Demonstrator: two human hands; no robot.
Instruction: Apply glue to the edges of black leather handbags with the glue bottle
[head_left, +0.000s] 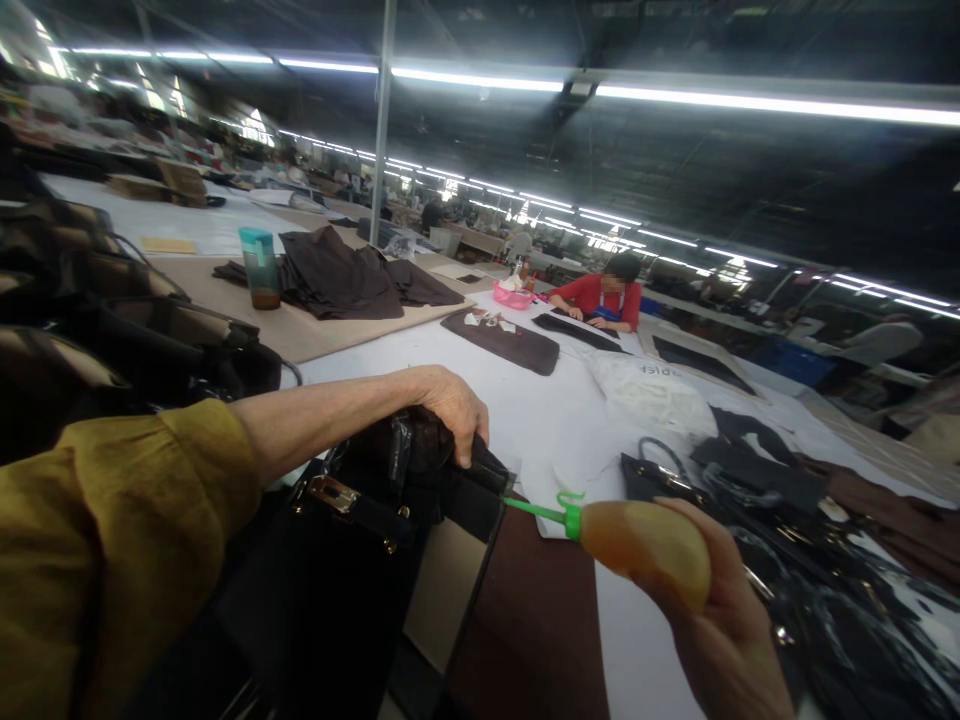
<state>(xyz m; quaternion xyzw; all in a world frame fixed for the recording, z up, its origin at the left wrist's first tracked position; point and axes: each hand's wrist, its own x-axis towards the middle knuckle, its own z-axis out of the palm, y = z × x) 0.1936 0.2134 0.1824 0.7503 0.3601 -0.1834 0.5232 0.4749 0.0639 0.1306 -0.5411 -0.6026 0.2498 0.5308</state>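
My left hand (456, 410) grips the top edge of a black bag (322, 600) with gold-coloured hardware and a beige side panel, its fingers bent over the dark material. In my right hand (731, 620) is a squeeze bottle (649, 545) of amber liquid, tilted sideways, with the fingers wrapped round its base. The bottle's thin green nozzle points left, and its tip is at or very close to the upper corner edge of the bag; contact cannot be made out. Under the bag's right side lies a dark brown sheet (536, 620).
More black bags lie at the right (795, 540) and are piled at the left (127, 330). Beyond are a teal-lidded bottle (259, 270), brown cloth (337, 275), a brown panel with scraps (517, 345), white plastic (652, 390), a pink basket (512, 296) and a person in red (628, 300).
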